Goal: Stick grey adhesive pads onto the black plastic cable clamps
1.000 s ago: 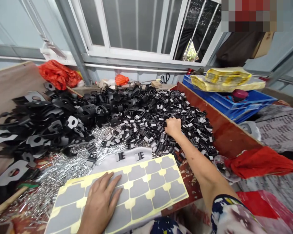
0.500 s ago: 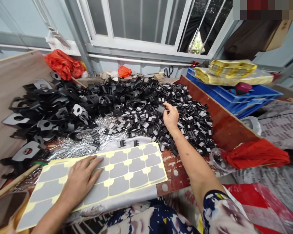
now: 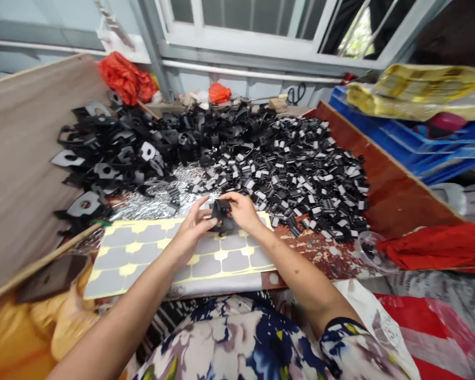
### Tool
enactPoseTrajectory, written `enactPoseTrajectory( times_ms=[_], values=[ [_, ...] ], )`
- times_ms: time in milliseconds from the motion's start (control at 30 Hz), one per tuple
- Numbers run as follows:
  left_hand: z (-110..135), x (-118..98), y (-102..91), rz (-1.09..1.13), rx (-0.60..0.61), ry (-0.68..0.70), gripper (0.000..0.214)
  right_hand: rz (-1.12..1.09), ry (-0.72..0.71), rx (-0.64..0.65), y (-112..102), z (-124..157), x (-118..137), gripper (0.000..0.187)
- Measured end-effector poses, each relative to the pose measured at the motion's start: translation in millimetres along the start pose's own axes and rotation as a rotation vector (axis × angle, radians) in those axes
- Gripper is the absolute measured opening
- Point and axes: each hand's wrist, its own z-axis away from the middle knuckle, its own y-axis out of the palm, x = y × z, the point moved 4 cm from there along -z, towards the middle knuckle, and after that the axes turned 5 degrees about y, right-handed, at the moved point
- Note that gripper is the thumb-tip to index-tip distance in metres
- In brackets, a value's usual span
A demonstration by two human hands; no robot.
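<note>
Head view. The left hand (image 3: 193, 227) and the right hand (image 3: 242, 211) meet over the upper edge of a sticker sheet (image 3: 119, 256), both closed on one small black clip (image 3: 220, 209). The left fingers grip the clip from its left side, the right fingers from its right. Blur hides its finer detail, and whether it touches the sheet cannot be told.

The sheet, yellow with rows of grey stickers, lies at the near edge of a worn red table (image 3: 320, 256). Beyond it is a scatter of shiny metal pins (image 3: 150, 201). Right of the pins spreads a pile of small clips (image 3: 320, 179), many showing a pale face; to the left and behind lies a heap of larger black parts (image 3: 114, 142), several with a round hole. A wooden stick (image 3: 47, 269) slants at lower left, near the sheet.

At the right, a reddish board (image 3: 391, 179) borders the pile; outside it stands a blue crate (image 3: 439, 166) topped with yellow sheets (image 3: 431, 87). A clear tub (image 3: 374, 253) sits just beside a red cloth (image 3: 439, 247). At the back, black-handled scissors (image 3: 296, 94) lie near a wood block (image 3: 277, 104), below the window (image 3: 253, 31).
</note>
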Motion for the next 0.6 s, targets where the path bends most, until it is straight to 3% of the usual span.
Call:
enactPoseTrajectory(
  times_ms=[100,167,267,333,400,433,467,533,567,600],
  values=[
    [0,-2,6.6,0.058,0.069,-0.039,0.084,0.004,-0.145,0.059,0,22,11,0.028],
    [0,-2,1.9,0.029,0.028,-0.014,0.072,0.075,-0.209,0.026,-9,40,15,0.03],
    [2,2,-15.8,0.05,-0.056,-0.033,0.059,0.194,-0.128,-0.024,-27,67,4,0.028],
    [6,8,-29.6,0.103,-0.095,-0.086,0.06,0.235,-0.052,0.157,-27,80,-7,0.023],
    [10,16,-39.9,0.139,-0.112,-0.158,0.061,0.286,-0.081,0.341,-24,84,-10,0.022],
    [12,20,-43.2,0.142,-0.114,-0.193,0.061,0.339,-0.143,0.319,-26,82,-7,0.024],
    [13,25,-45.5,0.137,-0.116,-0.221,0.06,0.413,-0.222,0.197,-32,78,0,0.027],
    [16,30,-47.4,0.124,-0.117,-0.254,0.058,0.552,-0.356,-0.171,-46,75,17,0.034],
    [16,31,-47.5,0.128,-0.12,-0.257,0.057,0.585,-0.391,-0.289,-49,79,25,0.035],
    [17,30,-47.2,0.142,-0.127,-0.25,0.057,0.586,-0.401,-0.301,-48,85,29,0.035]
  ],
)
